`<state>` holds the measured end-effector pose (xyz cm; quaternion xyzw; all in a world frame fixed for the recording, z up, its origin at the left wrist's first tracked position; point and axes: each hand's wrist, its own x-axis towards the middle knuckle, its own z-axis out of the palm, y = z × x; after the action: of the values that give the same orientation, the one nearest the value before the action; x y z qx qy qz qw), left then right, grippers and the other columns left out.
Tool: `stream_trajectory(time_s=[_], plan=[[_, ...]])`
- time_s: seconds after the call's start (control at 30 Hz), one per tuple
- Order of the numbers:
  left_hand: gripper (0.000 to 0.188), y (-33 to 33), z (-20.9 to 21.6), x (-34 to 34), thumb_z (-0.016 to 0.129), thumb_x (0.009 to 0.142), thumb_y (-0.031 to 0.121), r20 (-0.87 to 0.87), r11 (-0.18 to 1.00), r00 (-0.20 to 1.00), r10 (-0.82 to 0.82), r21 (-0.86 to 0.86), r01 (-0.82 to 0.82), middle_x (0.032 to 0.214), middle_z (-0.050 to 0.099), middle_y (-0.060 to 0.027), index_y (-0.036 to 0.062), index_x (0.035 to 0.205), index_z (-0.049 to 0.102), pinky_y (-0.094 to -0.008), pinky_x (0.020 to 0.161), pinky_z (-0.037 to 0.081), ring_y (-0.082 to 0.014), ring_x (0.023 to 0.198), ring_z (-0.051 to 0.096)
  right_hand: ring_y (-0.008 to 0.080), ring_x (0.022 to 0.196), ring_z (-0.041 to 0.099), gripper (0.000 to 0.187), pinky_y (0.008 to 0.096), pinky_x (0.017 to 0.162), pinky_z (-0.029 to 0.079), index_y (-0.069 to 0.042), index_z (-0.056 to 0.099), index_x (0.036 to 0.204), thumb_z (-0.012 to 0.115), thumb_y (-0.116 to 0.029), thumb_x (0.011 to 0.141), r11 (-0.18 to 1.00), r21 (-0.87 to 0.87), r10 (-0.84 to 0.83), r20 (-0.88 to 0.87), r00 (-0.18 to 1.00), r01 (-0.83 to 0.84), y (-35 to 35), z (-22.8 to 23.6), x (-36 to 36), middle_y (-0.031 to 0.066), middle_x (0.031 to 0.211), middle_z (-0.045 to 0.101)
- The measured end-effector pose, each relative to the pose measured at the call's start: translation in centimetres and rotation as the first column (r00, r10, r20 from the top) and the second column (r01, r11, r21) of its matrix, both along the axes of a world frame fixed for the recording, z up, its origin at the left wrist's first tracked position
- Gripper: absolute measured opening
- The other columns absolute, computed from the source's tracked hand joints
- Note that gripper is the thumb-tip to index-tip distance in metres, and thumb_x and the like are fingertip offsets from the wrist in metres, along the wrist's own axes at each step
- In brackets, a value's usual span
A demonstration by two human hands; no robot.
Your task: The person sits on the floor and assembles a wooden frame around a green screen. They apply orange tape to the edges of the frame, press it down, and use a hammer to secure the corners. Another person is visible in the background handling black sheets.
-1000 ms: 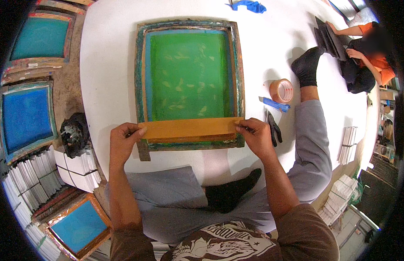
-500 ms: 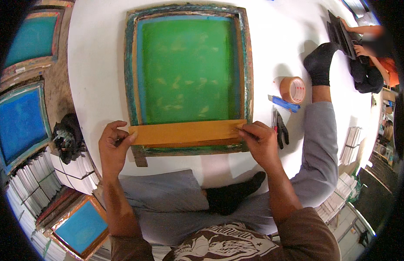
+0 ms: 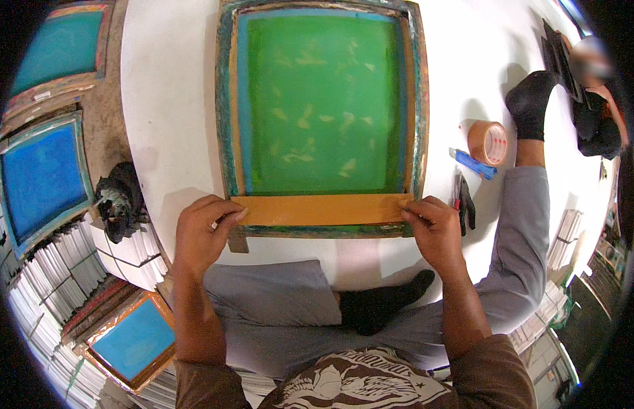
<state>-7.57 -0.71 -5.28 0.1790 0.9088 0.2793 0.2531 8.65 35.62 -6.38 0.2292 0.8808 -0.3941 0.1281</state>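
While both hands pinch it, the tan strip (image 3: 323, 210) stretches across the lower part of the green screen (image 3: 317, 102), just above the frame's bottom bar (image 3: 317, 232). Left hand (image 3: 206, 228): thumb and fingers closed on the left end. Right hand (image 3: 436, 228): same, right end. Strip looks taut, roughly level; contact with the mesh along its length, cannot tell. Best handling, probably: even pull both sides, long edges parallel to the bar, grip kept to the very ends, pressure from the middle outward. Letting one end drop first could skew or wrinkle it. Tape roll (image 3: 487, 143) and blue cutter (image 3: 474, 164) lie right of the frame.
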Motion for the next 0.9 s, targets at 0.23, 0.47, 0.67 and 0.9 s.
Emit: stream_trajectory(time_s=[0.23, 0.47, 0.67, 0.9], plan=[[0.013, -0.5, 0.1, -0.2, 0.073, 0.089, 0.017, -0.122, 0.974, 0.972, -0.199, -0.132, 0.183, 0.088, 0.072, -0.0109, 0.0058, 0.094, 0.079, -0.0411, 0.074, 0.054, -0.031, 0.083, 0.069, 0.0303, 0.078, 0.071, 0.016, 0.0373, 0.07, 0.055, -0.001, 0.077, 0.102, 0.076, -0.006, 0.087, 0.99, 0.056, 0.13, -0.016, 0.991, -0.129, -0.4, -0.7, -0.1, 0.0156, 0.09, 0.072], [0.013, 0.1, 0.6, -0.2, 0.073, 0.088, 0.016, -0.098, 0.943, 0.953, -0.286, -0.204, 0.262, 0.086, 0.069, -0.0124, 0.0065, 0.095, 0.079, -0.0431, 0.072, 0.054, -0.0315, 0.08, 0.069, 0.0347, 0.083, 0.071, 0.016, 0.0434, 0.075, 0.056, -0.008, 0.079, 0.102, 0.075, -0.016, 0.089, 0.972, 0.126, 0.198, 0.029, 0.98, -0.2, -0.4, -0.1, 0.0, 0.0134, 0.093, 0.073], [0.016, 0.2, 0.3, 0.4, 0.071, 0.089, 0.02, -0.078, 0.896, 0.93, -0.359, -0.306, 0.321, 0.088, 0.071, -0.011, 0.0094, 0.096, 0.08, -0.044, 0.075, 0.055, -0.0317, 0.084, 0.07, 0.0358, 0.086, 0.071, 0.016, 0.0466, 0.077, 0.055, -0.012, 0.08, 0.102, 0.072, -0.019, 0.09, 0.948, 0.167, 0.245, 0.169, 0.955, -0.272, -0.8, -0.1, -0.1, 0.0122, 0.093, 0.072], [0.016, 0.8, 0.5, 0.6, 0.068, 0.09, 0.022, 0.025, 0.83, 0.919, -0.393, -0.421, 0.366, 0.094, 0.071, -0.0124, 0.0124, 0.093, 0.08, -0.046, 0.077, 0.056, -0.0333, 0.088, 0.071, 0.0373, 0.088, 0.072, 0.02, 0.0496, 0.077, 0.058, -0.02, 0.08, 0.106, 0.067, -0.027, 0.092, 0.899, 0.192, 0.333, 0.283, 0.899, -0.394, -0.6, -0.1, -0.7, 0.0145, 0.097, 0.073]])
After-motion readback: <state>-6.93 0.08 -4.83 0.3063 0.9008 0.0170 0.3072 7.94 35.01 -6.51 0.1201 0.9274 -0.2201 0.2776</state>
